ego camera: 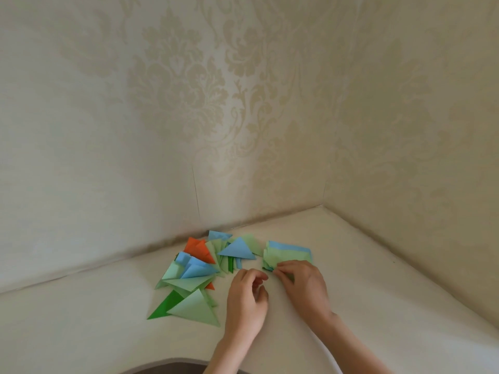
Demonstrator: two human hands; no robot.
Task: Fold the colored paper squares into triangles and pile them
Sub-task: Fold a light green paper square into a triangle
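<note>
Fingers of right hand (pixel 299 282) pinch the near corner of the stack of squares (pixel 289 256); left hand (pixel 247 300) hovers beside it, loosely curled, holding nothing. I read this as lifting a fresh light-green sheet. Next: peel off one, fold diagonally, add to triangle pile (pixel 199 268) left. No writing visible.

Soft, even, warm light with faint shadows only. Wide-angle lens bends the edges. Slightly soft focus throughout, no glare.

Cream table (pixel 351 265), damask wallpaper (pixel 189 90)
</note>
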